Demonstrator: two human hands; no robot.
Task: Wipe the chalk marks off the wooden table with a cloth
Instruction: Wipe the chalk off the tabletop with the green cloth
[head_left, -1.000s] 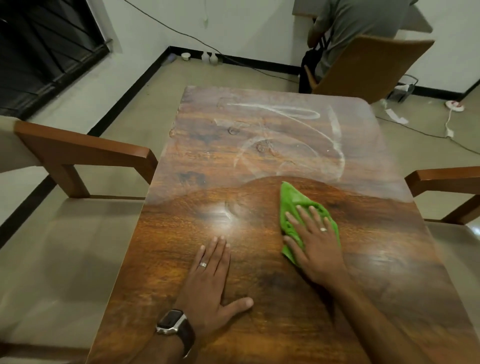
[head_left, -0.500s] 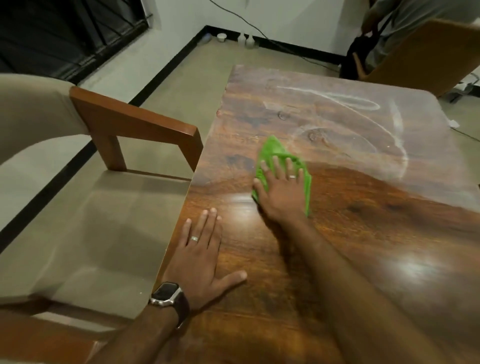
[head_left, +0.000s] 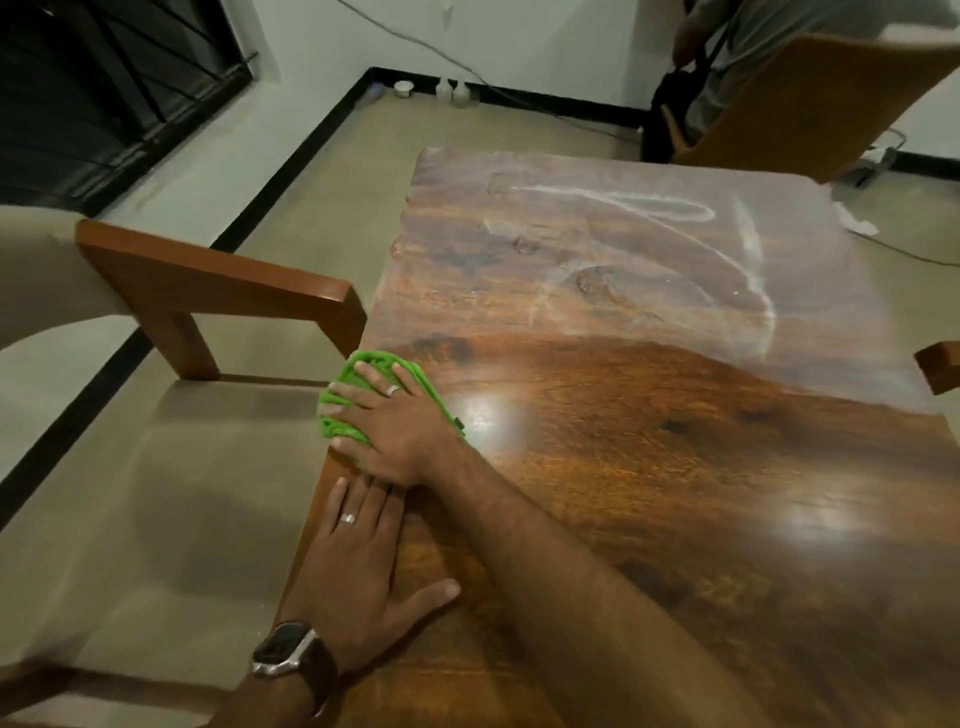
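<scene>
The right hand (head_left: 395, 421) lies flat, fingers spread, palm down on the cloth (head_left: 340, 410), pressing it against the table (head_left: 675, 467) at the table's left edge, left of frame centre. It pins the cloth rather than gripping it. The cloth's outer part appears to overhang the edge slightly, though the wide-angle view makes this uncertain. The right forearm crosses over the fingertips of the left hand (head_left: 358, 566). The left hand rests open and flat on the wood in the lower centre of the frame and holds nothing; a watch (head_left: 288, 649) sits on its wrist.

The cloth is green, soft and bunched. Judged from its folds, it is light and limp and will slide or crumple unless held down by broad palm pressure. Hold it under the whole palm, not by a corner.

The near half of the table is dark and glossy. The chalk marks (head_left: 727, 244) remain as pale loops and haze in the upper right of the frame, well apart from the cloth. A chair (head_left: 218, 291) stands beside the left edge.
</scene>
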